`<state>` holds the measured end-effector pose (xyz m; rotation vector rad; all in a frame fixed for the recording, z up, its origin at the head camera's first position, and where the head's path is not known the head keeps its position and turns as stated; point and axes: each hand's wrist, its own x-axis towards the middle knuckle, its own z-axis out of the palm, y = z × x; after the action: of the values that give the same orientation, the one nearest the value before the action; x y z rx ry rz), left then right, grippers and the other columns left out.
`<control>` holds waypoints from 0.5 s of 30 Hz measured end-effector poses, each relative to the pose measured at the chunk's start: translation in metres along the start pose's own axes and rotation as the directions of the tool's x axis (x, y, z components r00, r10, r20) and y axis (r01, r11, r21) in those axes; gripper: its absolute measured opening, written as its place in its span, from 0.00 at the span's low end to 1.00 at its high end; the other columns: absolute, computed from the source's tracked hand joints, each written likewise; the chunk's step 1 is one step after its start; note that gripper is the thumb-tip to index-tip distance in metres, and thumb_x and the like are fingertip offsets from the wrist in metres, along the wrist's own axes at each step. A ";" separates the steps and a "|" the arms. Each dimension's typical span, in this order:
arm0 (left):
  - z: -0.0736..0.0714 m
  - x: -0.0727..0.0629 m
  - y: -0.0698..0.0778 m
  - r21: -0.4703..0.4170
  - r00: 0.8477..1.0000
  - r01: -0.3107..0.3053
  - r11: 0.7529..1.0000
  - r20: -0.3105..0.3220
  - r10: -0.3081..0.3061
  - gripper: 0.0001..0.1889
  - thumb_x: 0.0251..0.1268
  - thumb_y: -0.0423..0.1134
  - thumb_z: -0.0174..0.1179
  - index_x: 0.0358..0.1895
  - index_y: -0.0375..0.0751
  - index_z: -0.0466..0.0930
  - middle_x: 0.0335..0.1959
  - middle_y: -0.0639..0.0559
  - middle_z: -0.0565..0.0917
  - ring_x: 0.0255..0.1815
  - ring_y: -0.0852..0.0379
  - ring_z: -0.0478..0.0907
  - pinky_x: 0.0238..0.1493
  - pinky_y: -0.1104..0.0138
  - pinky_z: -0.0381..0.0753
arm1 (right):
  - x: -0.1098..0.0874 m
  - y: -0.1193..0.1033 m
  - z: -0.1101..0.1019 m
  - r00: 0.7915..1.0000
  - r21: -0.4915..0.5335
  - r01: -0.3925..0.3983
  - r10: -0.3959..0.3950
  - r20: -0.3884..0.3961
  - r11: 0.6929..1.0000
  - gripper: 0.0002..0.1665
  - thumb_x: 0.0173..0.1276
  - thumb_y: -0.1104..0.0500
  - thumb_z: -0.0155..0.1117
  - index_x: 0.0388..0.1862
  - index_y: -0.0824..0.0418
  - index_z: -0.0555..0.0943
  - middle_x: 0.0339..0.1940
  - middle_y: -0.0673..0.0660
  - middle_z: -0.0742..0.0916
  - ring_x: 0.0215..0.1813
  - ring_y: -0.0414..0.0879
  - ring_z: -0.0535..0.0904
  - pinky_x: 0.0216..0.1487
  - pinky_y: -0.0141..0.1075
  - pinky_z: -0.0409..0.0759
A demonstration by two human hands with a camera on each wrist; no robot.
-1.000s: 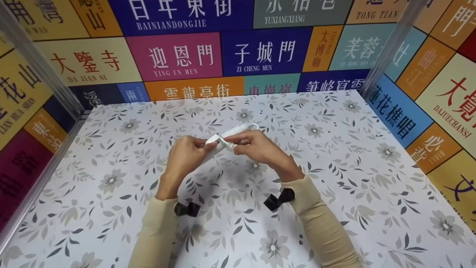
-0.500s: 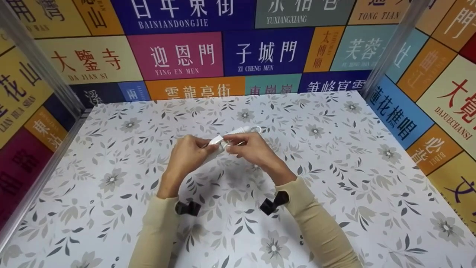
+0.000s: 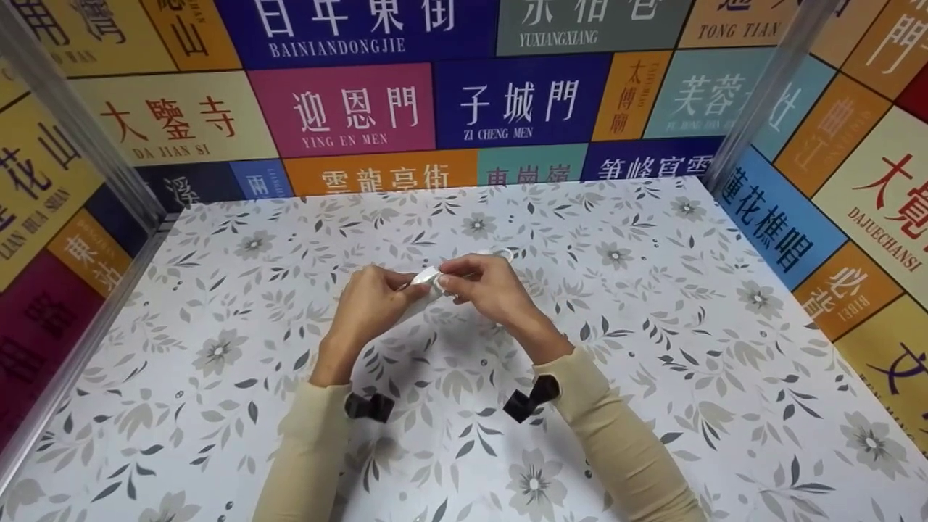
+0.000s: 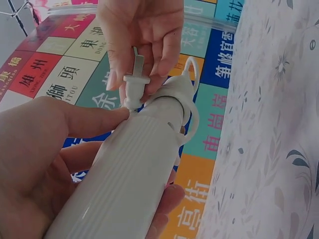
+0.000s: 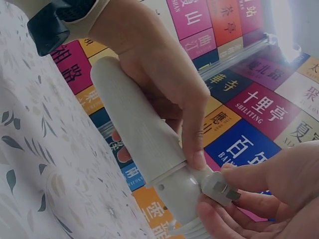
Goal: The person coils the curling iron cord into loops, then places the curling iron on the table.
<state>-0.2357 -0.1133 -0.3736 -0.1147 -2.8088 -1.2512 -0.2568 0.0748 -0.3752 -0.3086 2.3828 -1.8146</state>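
Observation:
A white ribbed cylinder [image 4: 117, 174], like an appliance handle, lies in my left hand [image 3: 373, 301]. In the left wrist view its fingers wrap the cylinder from below, and the thumb rests near the end by the plug. A white two-pin plug [image 4: 134, 89] with flat metal pins is held between the thumb and fingers of my right hand [image 3: 491, 286]. White cord [image 4: 193, 114] loops around the cylinder's end in that view. From the head, the hands hide most of the cylinder. The right wrist view shows the plug [image 5: 218, 188] close beside the cylinder's end.
A white table [image 3: 254, 435] with a grey leaf and flower print lies beneath both hands. Panels of coloured signs [image 3: 341, 109] stand at its back and sides. Each sleeve carries a small black wrist camera [image 3: 370, 407].
My right hand has shifted slightly left, closer to the left hand, and its fingers have moved onto the plug. The white cord coil behind it is now mostly hidden. The left hand barely moves.

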 end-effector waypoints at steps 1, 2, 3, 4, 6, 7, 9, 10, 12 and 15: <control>0.000 0.000 0.000 0.000 1.000 0.002 1.000 0.000 -0.002 0.14 0.62 0.47 0.69 0.46 0.45 0.90 0.38 0.50 0.91 0.27 0.57 0.78 0.31 0.66 0.73 | 0.000 0.000 0.000 1.000 -0.010 0.002 -0.001 0.008 1.000 0.14 0.68 0.62 0.68 0.50 0.66 0.86 0.44 0.62 0.90 0.35 0.39 0.83 0.44 0.40 0.85; 0.000 0.000 -0.001 -0.001 1.000 0.006 1.000 0.000 -0.006 0.14 0.62 0.47 0.69 0.46 0.45 0.90 0.38 0.50 0.91 0.27 0.56 0.78 0.32 0.66 0.73 | 0.000 0.001 0.000 1.000 -0.025 0.003 -0.003 0.012 1.000 0.13 0.69 0.61 0.68 0.50 0.66 0.86 0.43 0.61 0.90 0.36 0.39 0.83 0.45 0.41 0.85; 0.000 0.001 -0.002 -0.002 1.000 0.009 1.000 0.002 -0.009 0.14 0.61 0.47 0.69 0.46 0.45 0.90 0.38 0.50 0.91 0.28 0.56 0.79 0.32 0.66 0.74 | 0.001 0.001 -0.001 1.000 -0.041 0.004 -0.004 0.016 0.999 0.13 0.70 0.60 0.67 0.50 0.65 0.87 0.41 0.61 0.90 0.36 0.39 0.83 0.46 0.44 0.85; 0.000 0.001 -0.003 -0.007 1.000 0.012 1.000 0.005 -0.012 0.14 0.61 0.47 0.69 0.46 0.45 0.90 0.38 0.50 0.91 0.28 0.56 0.79 0.32 0.66 0.74 | 0.000 0.002 -0.002 1.000 -0.060 0.002 -0.001 0.019 0.998 0.13 0.71 0.58 0.66 0.50 0.64 0.87 0.41 0.60 0.90 0.37 0.39 0.83 0.46 0.45 0.85; 0.002 0.003 -0.005 -0.018 1.000 0.016 1.000 0.015 -0.016 0.15 0.61 0.47 0.69 0.48 0.44 0.89 0.40 0.49 0.91 0.30 0.56 0.80 0.33 0.67 0.75 | 0.000 0.002 -0.005 0.999 -0.087 -0.016 0.018 0.028 0.996 0.14 0.73 0.56 0.64 0.50 0.62 0.88 0.39 0.58 0.90 0.38 0.41 0.83 0.44 0.44 0.84; 0.003 0.005 -0.006 -0.025 1.000 0.016 1.000 0.021 -0.016 0.17 0.61 0.47 0.69 0.49 0.43 0.89 0.42 0.48 0.91 0.30 0.55 0.81 0.33 0.66 0.75 | 0.001 0.002 -0.007 0.999 -0.097 -0.029 0.032 0.030 0.995 0.14 0.74 0.55 0.63 0.51 0.61 0.88 0.38 0.57 0.90 0.39 0.41 0.83 0.44 0.43 0.84; 0.006 0.008 -0.009 -0.034 0.999 0.017 0.999 0.029 -0.016 0.19 0.60 0.47 0.70 0.50 0.40 0.88 0.44 0.45 0.90 0.31 0.55 0.82 0.33 0.67 0.77 | 0.001 0.003 -0.010 0.998 -0.112 -0.053 0.057 0.038 0.992 0.14 0.75 0.55 0.62 0.51 0.60 0.88 0.36 0.55 0.89 0.41 0.44 0.83 0.42 0.41 0.83; 0.008 0.009 -0.010 -0.032 0.999 0.022 0.999 0.032 -0.021 0.20 0.60 0.48 0.70 0.51 0.38 0.88 0.44 0.45 0.90 0.31 0.55 0.82 0.32 0.67 0.77 | 0.001 0.003 -0.012 0.997 -0.120 -0.063 0.068 0.043 0.991 0.14 0.75 0.55 0.61 0.51 0.60 0.88 0.36 0.54 0.89 0.41 0.44 0.83 0.40 0.38 0.82; 0.011 0.012 -0.013 -0.022 0.999 0.029 0.999 0.038 -0.028 0.22 0.60 0.49 0.70 0.50 0.36 0.87 0.40 0.43 0.90 0.29 0.55 0.81 0.31 0.67 0.76 | 0.002 0.005 -0.014 0.995 -0.139 -0.065 0.074 0.059 0.988 0.14 0.75 0.56 0.61 0.51 0.60 0.88 0.35 0.52 0.88 0.40 0.44 0.81 0.40 0.37 0.82; 0.016 0.016 -0.019 -0.012 0.998 0.037 0.999 0.051 -0.036 0.20 0.59 0.49 0.71 0.45 0.36 0.87 0.27 0.48 0.86 0.23 0.58 0.75 0.27 0.68 0.73 | 0.003 0.009 -0.016 0.992 -0.186 -0.059 0.078 0.094 0.981 0.14 0.75 0.58 0.61 0.53 0.60 0.87 0.36 0.53 0.87 0.39 0.42 0.80 0.40 0.38 0.82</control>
<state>-0.2539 -0.1132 -0.3967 -0.0979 -2.8587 -1.2931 -0.2644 0.0910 -0.3793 -0.3250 2.4609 -1.5162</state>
